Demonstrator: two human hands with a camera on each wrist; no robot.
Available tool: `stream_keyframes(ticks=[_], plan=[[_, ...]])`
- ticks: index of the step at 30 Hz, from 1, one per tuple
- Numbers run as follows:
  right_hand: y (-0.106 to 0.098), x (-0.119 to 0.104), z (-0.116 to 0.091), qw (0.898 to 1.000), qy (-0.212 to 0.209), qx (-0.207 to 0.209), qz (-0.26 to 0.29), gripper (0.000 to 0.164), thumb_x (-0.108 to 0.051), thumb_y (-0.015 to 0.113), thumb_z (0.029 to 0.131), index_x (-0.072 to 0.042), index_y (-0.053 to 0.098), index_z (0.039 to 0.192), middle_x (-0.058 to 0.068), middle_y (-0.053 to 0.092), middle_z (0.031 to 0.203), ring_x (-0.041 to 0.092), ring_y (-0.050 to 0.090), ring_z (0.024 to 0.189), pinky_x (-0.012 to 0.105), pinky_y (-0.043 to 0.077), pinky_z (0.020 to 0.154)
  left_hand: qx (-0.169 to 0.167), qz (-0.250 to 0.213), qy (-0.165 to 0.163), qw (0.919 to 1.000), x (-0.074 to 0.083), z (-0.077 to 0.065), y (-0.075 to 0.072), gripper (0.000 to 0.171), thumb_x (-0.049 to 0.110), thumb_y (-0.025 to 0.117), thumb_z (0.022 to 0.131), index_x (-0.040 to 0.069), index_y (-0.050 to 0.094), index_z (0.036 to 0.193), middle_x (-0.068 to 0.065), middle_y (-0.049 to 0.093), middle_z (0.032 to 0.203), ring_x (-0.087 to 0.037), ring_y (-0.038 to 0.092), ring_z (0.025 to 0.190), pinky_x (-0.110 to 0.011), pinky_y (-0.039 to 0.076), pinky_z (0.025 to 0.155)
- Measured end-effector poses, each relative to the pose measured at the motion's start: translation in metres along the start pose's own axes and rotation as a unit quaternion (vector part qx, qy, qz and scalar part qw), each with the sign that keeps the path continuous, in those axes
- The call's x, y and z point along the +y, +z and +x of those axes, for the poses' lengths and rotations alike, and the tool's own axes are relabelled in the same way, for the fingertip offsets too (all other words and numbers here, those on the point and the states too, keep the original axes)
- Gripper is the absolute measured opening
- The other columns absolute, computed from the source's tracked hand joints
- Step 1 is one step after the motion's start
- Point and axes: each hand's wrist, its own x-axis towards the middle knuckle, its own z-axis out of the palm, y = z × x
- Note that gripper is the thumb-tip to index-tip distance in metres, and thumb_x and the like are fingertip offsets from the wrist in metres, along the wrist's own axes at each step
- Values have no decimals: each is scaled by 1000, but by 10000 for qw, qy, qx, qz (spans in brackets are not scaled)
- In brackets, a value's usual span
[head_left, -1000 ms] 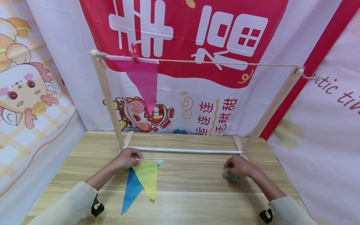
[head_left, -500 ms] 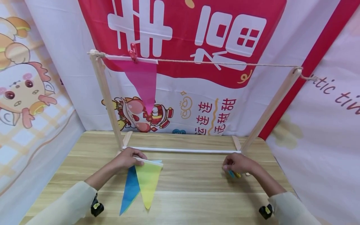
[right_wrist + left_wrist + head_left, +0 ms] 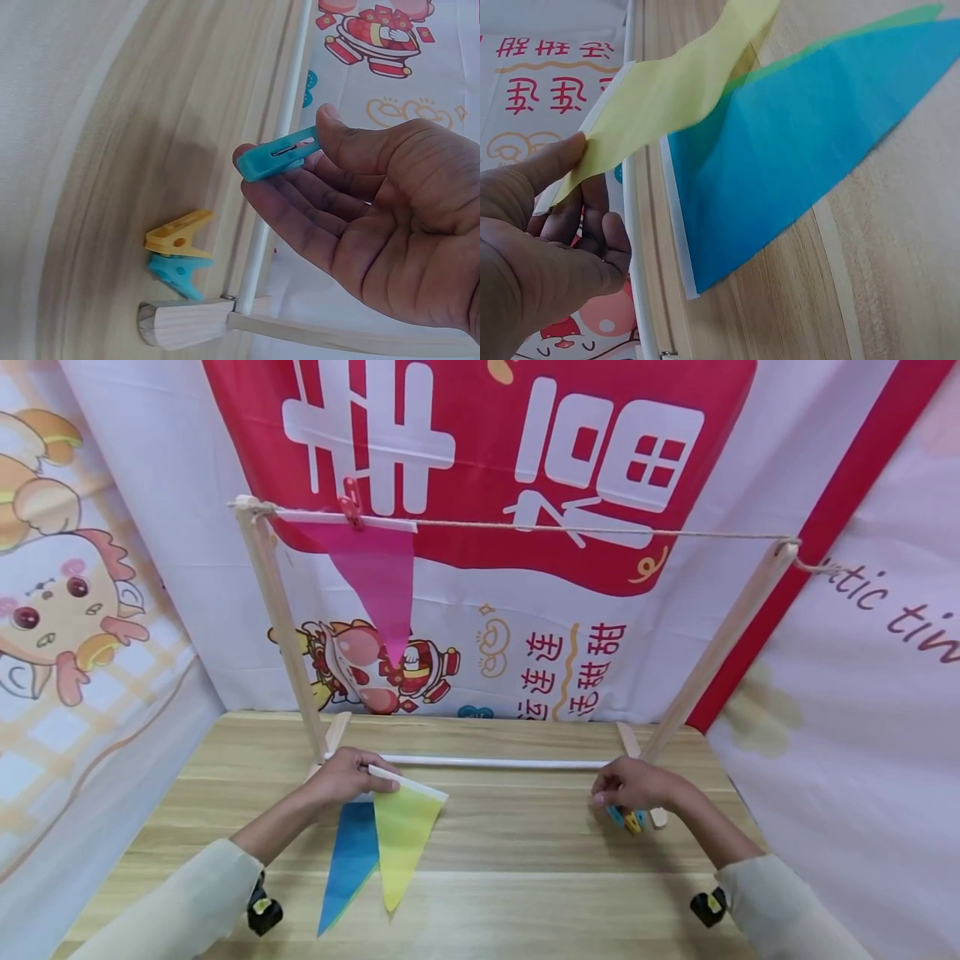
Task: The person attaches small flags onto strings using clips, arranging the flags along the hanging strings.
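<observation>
My left hand (image 3: 352,777) pinches a yellow triangular pennant (image 3: 405,835) by its white top edge, raised over the table. Below it a blue pennant (image 3: 795,150) lies on the wood, with a green one (image 3: 885,24) peeking out from beneath. In the right wrist view, my right hand (image 3: 390,195) holds a teal clothespin (image 3: 274,156) between thumb and fingers. A yellow clothespin (image 3: 178,234) and another teal clothespin (image 3: 180,274) lie side by side on the table near it. A pink pennant (image 3: 382,577) hangs from the string (image 3: 525,528), clipped by a red clothespin (image 3: 351,503).
A wooden frame carries the string between its left post (image 3: 281,618) and right post (image 3: 720,643). A white rod (image 3: 487,762) joins the posts low down. The frame's foot (image 3: 187,322) sits beside the loose clothespins. Printed cloth (image 3: 480,585) hangs behind the table (image 3: 525,893).
My left hand has lifted the yellow pennant away from the blue one and shifted slightly right. My right hand has risen with a teal clothespin, revealing the clothespins on the table.
</observation>
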Motion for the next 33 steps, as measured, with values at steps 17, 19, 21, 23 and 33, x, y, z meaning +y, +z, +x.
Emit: stream_keyframes(ticks=[17, 19, 21, 23, 33], plan=[[-12, -20, 12, 9985, -69, 440, -322, 18, -16, 74, 110, 0, 79, 116, 7, 77, 95, 21, 71, 86, 33, 61, 77, 152, -467, 176, 9986, 15, 3, 5, 33, 38, 91, 98, 11, 89, 117, -4, 87, 110, -20, 75, 103, -47, 66, 100], [-13, -23, 14, 9976, -165, 507, -434, 19, -17, 74, 111, 0, 79, 117, 6, 77, 93, 18, 70, 84, 32, 60, 76, 198, -510, 224, 9983, 18, 4, 5, 31, 38, 91, 98, 11, 90, 114, -3, 87, 108, -20, 74, 101, -46, 66, 99], [-15, -26, 15, 9966, -237, 585, -527, 20, -18, 74, 111, 0, 80, 117, 6, 77, 91, 15, 68, 82, 32, 59, 76, 220, -586, 306, 9976, 21, 4, 6, 32, 39, 91, 98, 11, 90, 114, -3, 87, 108, -19, 75, 99, -48, 66, 100], [-16, -28, 16, 9958, -279, 656, -572, 19, -18, 74, 111, -1, 80, 116, 6, 77, 89, 14, 65, 79, 31, 57, 75, 243, -685, 372, 9967, 24, 5, 8, 33, 40, 90, 99, 12, 89, 116, -3, 87, 109, -19, 77, 99, -50, 66, 101], [-14, -44, 29, 9891, -591, 1220, -569, 21, -17, 72, 111, 2, 78, 119, 7, 80, 99, 14, 71, 89, 37, 64, 82, 413, -1108, 676, 9907, 46, 13, 13, 36, 37, 90, 100, 9, 86, 123, -6, 87, 109, -20, 82, 96, -37, 70, 95]])
